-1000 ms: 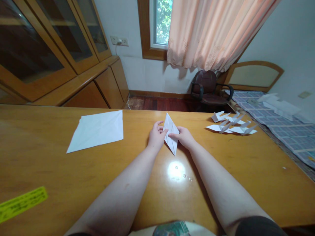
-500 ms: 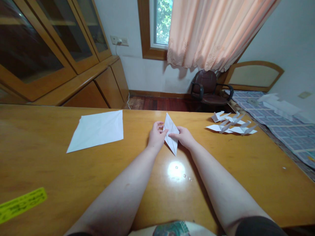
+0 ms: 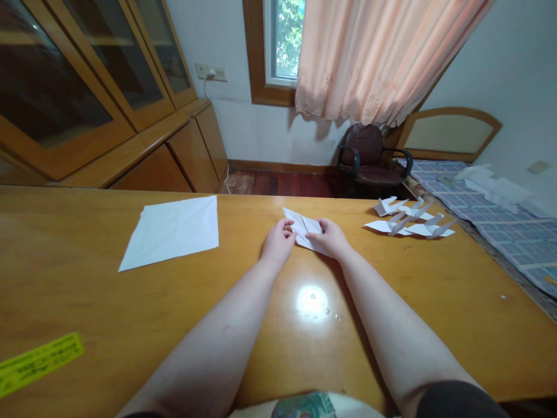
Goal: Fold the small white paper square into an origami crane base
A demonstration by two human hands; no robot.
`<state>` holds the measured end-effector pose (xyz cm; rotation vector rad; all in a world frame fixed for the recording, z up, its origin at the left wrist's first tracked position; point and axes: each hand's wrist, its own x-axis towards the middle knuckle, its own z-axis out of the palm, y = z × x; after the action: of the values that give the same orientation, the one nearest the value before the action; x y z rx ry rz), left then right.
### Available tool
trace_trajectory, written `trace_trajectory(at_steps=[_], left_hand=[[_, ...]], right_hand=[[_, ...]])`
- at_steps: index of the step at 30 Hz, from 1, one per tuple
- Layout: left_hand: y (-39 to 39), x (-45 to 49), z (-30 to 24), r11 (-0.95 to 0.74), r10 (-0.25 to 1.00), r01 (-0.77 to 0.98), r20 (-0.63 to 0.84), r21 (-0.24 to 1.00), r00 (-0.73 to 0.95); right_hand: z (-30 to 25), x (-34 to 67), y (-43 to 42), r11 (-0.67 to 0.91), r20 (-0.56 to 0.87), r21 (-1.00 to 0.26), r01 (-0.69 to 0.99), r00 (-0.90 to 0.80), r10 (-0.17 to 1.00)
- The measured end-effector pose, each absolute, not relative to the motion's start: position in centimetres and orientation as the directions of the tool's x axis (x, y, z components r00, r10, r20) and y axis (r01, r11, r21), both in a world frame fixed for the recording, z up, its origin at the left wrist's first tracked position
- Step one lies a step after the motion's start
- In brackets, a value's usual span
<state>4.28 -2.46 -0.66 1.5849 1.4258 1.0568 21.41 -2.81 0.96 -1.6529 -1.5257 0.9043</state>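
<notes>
Between my hands is a folded sheet of white paper (image 3: 304,225), a flat diamond shape with a crease line down its middle, lying slanted from upper left to lower right. My right hand (image 3: 333,237) grips its right side, thumb on top and fingers behind. At the left edge, my left hand (image 3: 279,238) has its fingers curled and pinched against the paper. Part of the paper's lower right end is hidden by my right hand.
A flat white paper sheet (image 3: 174,232) lies at the left on the wooden table (image 3: 152,325). Several folded paper cranes (image 3: 395,223) stand at the right. A yellow label (image 3: 41,361) is at the near left. Beyond the table are a chair (image 3: 369,154) and a bed (image 3: 478,197).
The folded paper has turned counterclockwise, from nearly upright to slanted, its top tip now pointing to the upper left. My right hand has shifted slightly along it.
</notes>
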Motion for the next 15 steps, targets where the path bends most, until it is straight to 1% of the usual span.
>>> trace_trajectory(at_steps=[2,4,6,9,11,13,15], left_hand=[[-2.8,4.1,-0.3,-0.169,0.985,0.570,0.120,0.804,0.122],[-3.2,3.9,0.2,-0.241,0.970,0.734,0.151,0.635,0.188],[-3.7,3.9,0.7,-0.256,0.967,0.811,0.134,0.526,0.219],[-4.1,4.0,1.1,-0.245,0.968,0.846,0.163,0.474,0.189],[-4.2,4.0,1.1,-0.270,0.960,0.846,0.192,0.460,0.202],[-4.2,4.1,0.9,-0.302,0.953,0.843,0.168,0.445,0.252],[-4.2,4.1,0.7,-0.311,0.950,0.844,0.114,0.436,0.291]], right_hand=[[1.0,21.9,-2.6,-0.039,0.001,-0.808,0.587,0.067,0.998],[1.1,22.3,-2.5,-0.008,0.018,-0.752,0.660,0.033,0.999],[1.1,22.6,-2.5,0.028,0.022,-0.706,0.707,-0.018,1.000],[1.1,22.7,-2.7,0.090,0.017,-0.679,0.729,-0.107,0.994],[0.9,22.8,-2.7,0.152,0.054,-0.659,0.736,-0.155,0.986],[0.7,23.0,-2.5,0.249,0.165,-0.593,0.766,-0.187,0.968],[0.5,23.1,-2.4,0.331,0.297,-0.482,0.811,-0.204,0.933]])
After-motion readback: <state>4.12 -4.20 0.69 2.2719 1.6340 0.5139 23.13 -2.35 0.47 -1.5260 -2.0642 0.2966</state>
